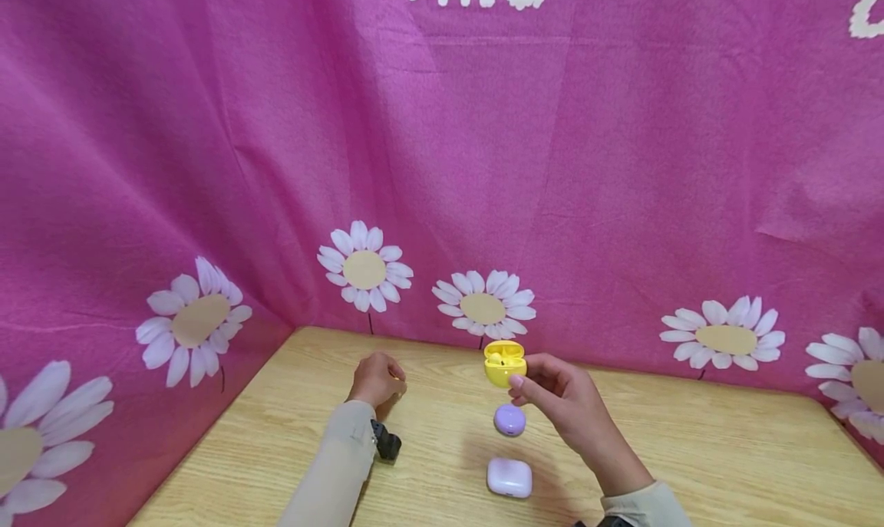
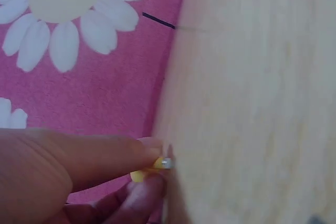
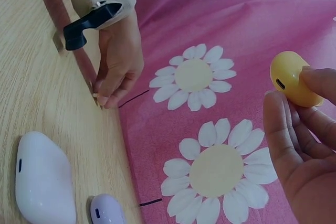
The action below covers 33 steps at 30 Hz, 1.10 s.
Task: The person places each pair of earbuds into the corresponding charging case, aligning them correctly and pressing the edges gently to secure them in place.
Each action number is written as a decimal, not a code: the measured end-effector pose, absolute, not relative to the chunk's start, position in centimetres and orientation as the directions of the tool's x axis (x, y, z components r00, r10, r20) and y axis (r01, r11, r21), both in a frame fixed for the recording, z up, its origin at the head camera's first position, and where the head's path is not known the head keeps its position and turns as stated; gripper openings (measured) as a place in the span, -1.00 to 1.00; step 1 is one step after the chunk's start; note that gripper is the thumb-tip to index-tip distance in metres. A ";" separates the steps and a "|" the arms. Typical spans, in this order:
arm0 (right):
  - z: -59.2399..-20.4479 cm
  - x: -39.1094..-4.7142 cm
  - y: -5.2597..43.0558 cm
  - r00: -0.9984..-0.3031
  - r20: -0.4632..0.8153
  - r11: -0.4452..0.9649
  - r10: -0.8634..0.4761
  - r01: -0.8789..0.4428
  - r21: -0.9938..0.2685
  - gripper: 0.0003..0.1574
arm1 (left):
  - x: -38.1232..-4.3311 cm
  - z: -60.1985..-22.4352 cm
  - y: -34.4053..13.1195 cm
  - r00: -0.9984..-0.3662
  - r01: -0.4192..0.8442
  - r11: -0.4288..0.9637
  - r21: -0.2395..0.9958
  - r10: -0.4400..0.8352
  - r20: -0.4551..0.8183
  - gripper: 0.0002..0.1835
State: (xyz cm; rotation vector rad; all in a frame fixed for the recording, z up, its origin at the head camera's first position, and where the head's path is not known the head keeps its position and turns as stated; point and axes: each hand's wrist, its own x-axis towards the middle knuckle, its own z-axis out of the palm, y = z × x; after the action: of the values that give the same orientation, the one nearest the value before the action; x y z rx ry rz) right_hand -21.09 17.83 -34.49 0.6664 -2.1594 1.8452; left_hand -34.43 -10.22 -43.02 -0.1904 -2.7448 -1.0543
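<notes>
In the head view my right hand (image 1: pixel 569 406) holds up a yellow earbud case (image 1: pixel 505 372) between thumb and fingers, its lid raised. One yellow earbud (image 1: pixel 496 358) shows inside the case. From the right wrist view, only the outside of the case, with its dark charging port, is visible. My left hand (image 1: pixel 376 380) is low over the table at the left. Its thumb and finger pinch a small yellow earbud (image 2: pixel 151 170) with a silvery tip, best seen in the left wrist view, just at the tabletop. The fingers cover part of this earbud.
A round purple earbud case (image 1: pixel 509 419) lies closed on the wooden table (image 1: pixel 428 435) below the yellow case. Nearer to me lies a closed white earbud case (image 1: pixel 509 478). A pink cloth (image 1: pixel 608 166) with printed daisies hangs along the table's back and left edges.
</notes>
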 end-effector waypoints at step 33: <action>-34.5 -21.1 18.0 -0.877 0.447 0.103 -0.177 -0.468 -0.878 -0.73 | -26.6 -30.9 -4.6 -0.774 0.632 0.264 0.728 0.248 0.582 -0.81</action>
State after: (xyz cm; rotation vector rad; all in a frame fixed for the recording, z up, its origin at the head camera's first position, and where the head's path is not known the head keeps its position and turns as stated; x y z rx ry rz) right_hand -21.09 18.02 -34.54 0.6433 -2.1500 1.8539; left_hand -26.62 -4.61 -30.92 -0.8035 -2.1893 -1.5151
